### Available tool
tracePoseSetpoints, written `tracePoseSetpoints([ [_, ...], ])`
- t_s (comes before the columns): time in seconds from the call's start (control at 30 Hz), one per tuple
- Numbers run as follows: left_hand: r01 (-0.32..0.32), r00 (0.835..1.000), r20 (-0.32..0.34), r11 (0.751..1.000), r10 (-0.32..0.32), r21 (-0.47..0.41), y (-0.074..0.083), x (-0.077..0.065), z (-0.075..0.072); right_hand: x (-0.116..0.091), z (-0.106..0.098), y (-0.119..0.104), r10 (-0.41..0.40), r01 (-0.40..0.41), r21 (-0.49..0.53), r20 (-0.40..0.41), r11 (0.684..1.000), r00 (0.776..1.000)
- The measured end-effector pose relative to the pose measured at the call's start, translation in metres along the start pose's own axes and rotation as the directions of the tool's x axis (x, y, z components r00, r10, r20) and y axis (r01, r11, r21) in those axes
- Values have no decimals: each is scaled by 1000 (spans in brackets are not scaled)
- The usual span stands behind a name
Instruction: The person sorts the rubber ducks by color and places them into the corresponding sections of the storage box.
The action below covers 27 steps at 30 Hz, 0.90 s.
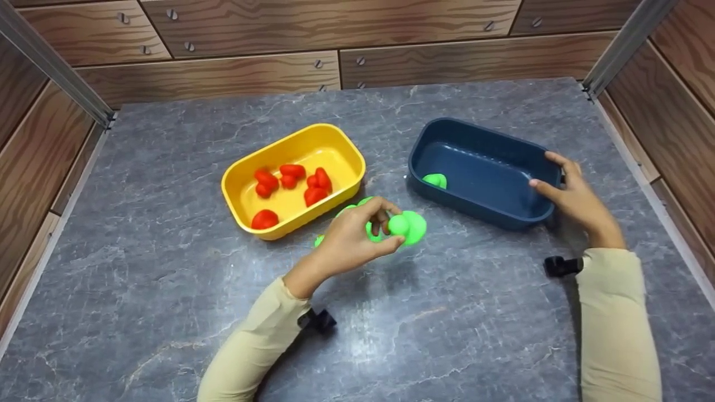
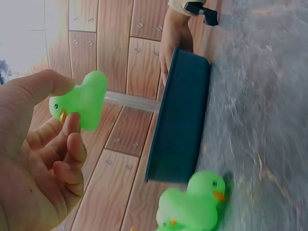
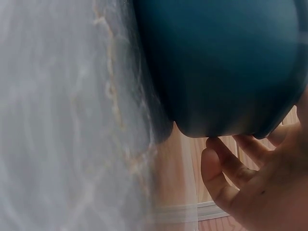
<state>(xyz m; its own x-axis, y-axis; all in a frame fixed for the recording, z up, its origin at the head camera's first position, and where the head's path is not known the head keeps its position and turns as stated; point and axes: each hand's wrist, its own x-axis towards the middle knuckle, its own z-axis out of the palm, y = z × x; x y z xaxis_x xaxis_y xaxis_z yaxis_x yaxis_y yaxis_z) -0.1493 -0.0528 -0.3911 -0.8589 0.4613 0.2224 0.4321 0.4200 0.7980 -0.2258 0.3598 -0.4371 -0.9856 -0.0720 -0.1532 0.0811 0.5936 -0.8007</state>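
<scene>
My left hand pinches a green rubber duck between thumb and fingertips, raised above the table between the two bins. Beneath and behind that hand sit several more green ducks, mostly hidden by it in the head view. My right hand holds the right end of a dark blue bin, thumb over the inside of the rim and fingers along the outside. One green duck lies in the bin's left end. In the right wrist view, fingertips touch the bin's outer wall.
Left of the blue bin stands a yellow bin with several red ducks inside. Both bins rest on a grey marbled table. Wood-patterned panels and metal posts border the table at the back and sides.
</scene>
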Motion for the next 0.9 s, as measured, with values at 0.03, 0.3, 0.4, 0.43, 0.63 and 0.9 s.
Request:
tracePoseSetpoints([
  [0.03, 0, 1000, -6, 1000, 0, -20, 1, 2, 3, 0, 0, 0, -1, 1, 0, 2, 1000, 1000],
  [0.3, -14, 999, -43, 993, 9, -119, 8, 18, 22, -3, 1, -2, 5, -5, 42, 15, 999, 1000],
  [0.4, -10, 998, -64, 990, 1, -140, 10, 25, 29, -3, 0, -3, -4, 4, 42, 9, 999, 1000],
  [0.43, -8, 997, -72, 989, -3, -147, 11, 27, 31, -3, 0, -3, -5, 5, 40, 8, 999, 1000],
  [0.63, -19, 993, -116, 985, -1, -170, 17, 46, 43, -1, -1, -3, -15, 15, 35, 0, 999, 1000],
  [0.9, -45, 989, -143, 987, 23, -154, 27, 69, 59, -2, 1, -2, -9, 9, 36, -3, 999, 1000],
])
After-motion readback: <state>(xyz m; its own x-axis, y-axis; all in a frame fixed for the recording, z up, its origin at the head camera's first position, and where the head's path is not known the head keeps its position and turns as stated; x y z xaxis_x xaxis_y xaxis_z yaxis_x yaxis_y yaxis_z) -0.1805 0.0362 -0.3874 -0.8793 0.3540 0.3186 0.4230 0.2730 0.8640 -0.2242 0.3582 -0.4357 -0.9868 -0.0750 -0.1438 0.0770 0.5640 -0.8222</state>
